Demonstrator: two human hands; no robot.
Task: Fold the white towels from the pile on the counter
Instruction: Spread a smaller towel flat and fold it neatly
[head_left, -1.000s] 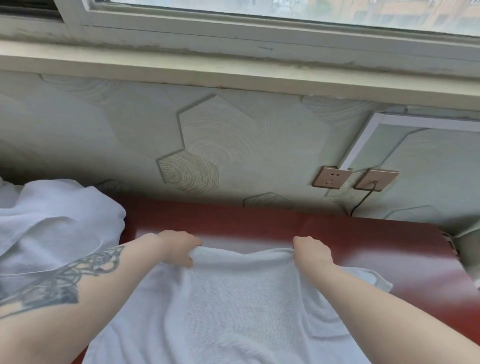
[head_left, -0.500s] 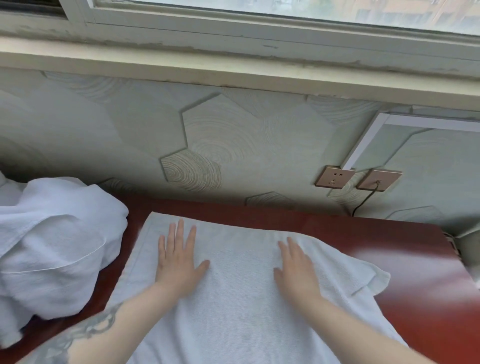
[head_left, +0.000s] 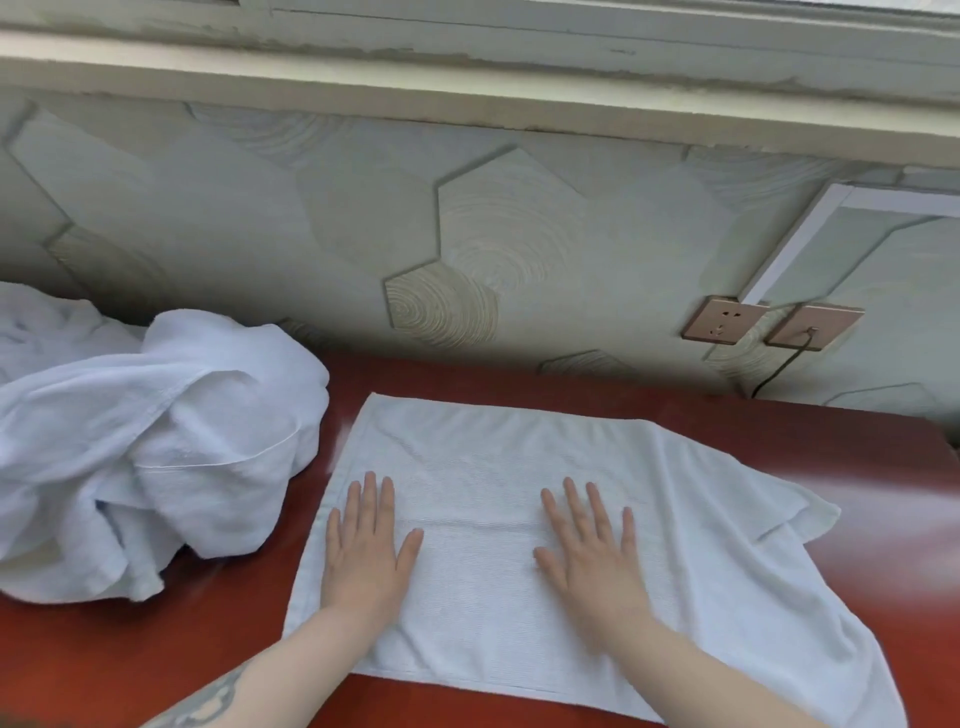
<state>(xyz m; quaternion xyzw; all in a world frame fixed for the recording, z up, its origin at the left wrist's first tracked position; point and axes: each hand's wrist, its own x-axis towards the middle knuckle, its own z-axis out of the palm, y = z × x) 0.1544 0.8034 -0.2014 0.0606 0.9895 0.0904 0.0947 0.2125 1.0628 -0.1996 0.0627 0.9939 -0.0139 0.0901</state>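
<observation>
nearest, two forearms reaching up from the bottom edge, the left one tattooed. just beyond, left hand (head_left: 366, 551) and right hand (head_left: 592, 553) laid palm-down on the towel (head_left: 483, 467), fingers straight and slightly spread, gripping nothing, only pressing the cloth flat. under them, that towel spread across the red counter (head_left: 156, 649), left edge straight and tidy, far edge near the wall, right side rumpled with a loose corner sticking out and a flap trailing off toward the lower right. probably the smoothing step after a first fold, though hard to say how many layers lie there. next, likely a pinch on one side edge with both hands and a carry across to halve it; calls for straightening the messy right side first, or the edges will not line up. further left and back, the pile (head_left: 145, 441) of unfolded white towels, heaped, just beside the flat one. at the far wall, two sockets (head_left: 722, 319), one with a cable plugged in.
</observation>
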